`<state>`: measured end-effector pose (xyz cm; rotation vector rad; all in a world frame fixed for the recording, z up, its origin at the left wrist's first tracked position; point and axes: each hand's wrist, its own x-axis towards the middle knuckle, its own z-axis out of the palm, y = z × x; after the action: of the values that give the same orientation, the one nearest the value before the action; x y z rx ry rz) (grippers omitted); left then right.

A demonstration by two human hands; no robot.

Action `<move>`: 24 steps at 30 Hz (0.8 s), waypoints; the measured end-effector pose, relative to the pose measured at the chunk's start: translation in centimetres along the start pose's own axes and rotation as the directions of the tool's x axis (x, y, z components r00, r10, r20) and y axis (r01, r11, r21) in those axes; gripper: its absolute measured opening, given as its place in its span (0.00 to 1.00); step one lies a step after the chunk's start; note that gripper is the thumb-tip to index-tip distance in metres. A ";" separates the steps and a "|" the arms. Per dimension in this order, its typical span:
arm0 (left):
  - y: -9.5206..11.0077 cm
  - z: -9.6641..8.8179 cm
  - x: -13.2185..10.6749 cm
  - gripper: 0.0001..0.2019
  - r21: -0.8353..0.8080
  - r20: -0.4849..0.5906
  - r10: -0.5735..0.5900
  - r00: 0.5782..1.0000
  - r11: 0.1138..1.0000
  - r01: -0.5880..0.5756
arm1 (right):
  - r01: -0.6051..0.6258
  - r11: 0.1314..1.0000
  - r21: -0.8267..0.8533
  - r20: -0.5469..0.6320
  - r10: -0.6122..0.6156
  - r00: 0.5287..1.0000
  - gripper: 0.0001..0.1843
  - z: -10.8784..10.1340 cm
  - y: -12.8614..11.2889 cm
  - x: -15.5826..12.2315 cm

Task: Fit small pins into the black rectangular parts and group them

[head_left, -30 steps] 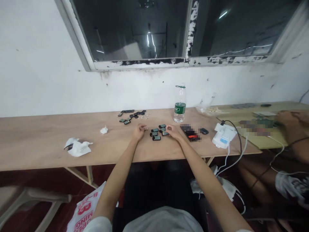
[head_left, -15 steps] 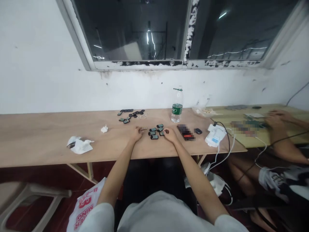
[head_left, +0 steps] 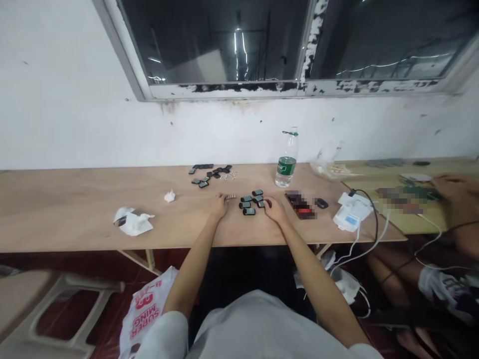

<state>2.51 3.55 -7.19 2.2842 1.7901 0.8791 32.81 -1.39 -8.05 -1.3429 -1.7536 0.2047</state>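
My left hand (head_left: pixel 219 205) rests on the wooden table with its fingers curled at the left end of a short row of small pale pieces (head_left: pixel 231 196). My right hand (head_left: pixel 276 208) is closed at the edge of a small black case with a grey face (head_left: pixel 261 204), the rightmost of a loose group. Several similar cases lie between my hands, among them a front one (head_left: pixel 249 212) and a back one (head_left: pixel 257 192). Farther back, more dark cases (head_left: pixel 215 173) lie beside scattered tiny white bits (head_left: pixel 229 175).
A water bottle (head_left: pixel 286 167) stands at the back. Right of my hand lie a phone (head_left: pixel 300 205), a small black object (head_left: pixel 321 203) and a white device with cables (head_left: pixel 352 213). Crumpled tissues (head_left: pixel 137 222) lie left. Another person's hand (head_left: pixel 451 187) is at the yellowish right-hand table.
The view has shifted, so the table's things appear farther right. Both my hands keep their places at the pale row and the cases. The other person's arm is blurred by motion.
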 end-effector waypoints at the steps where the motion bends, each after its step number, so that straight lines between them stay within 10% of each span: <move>1: 0.0 0.0 0.0 0.15 -0.016 -0.009 -0.003 1.000 1.000 0.003 | -0.013 1.000 -0.014 0.006 0.013 1.000 0.16 -0.1 -0.2 0.0; 12: -1.9 0.3 0.5 0.09 -0.243 -0.098 -0.021 0.995 0.970 -0.003 | 0.368 0.930 0.013 0.128 -0.366 0.922 0.10 0.2 -4.1 -1.2; 24: -0.1 -0.6 -0.2 0.04 -0.262 -0.083 -0.105 0.991 0.962 0.080 | 0.302 0.949 0.086 0.133 -0.312 0.941 0.09 0.4 -4.7 -1.8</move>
<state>2.10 3.26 -6.77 2.0128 1.6872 1.1479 29.31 -4.68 -6.44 -1.0109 -2.0356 0.1865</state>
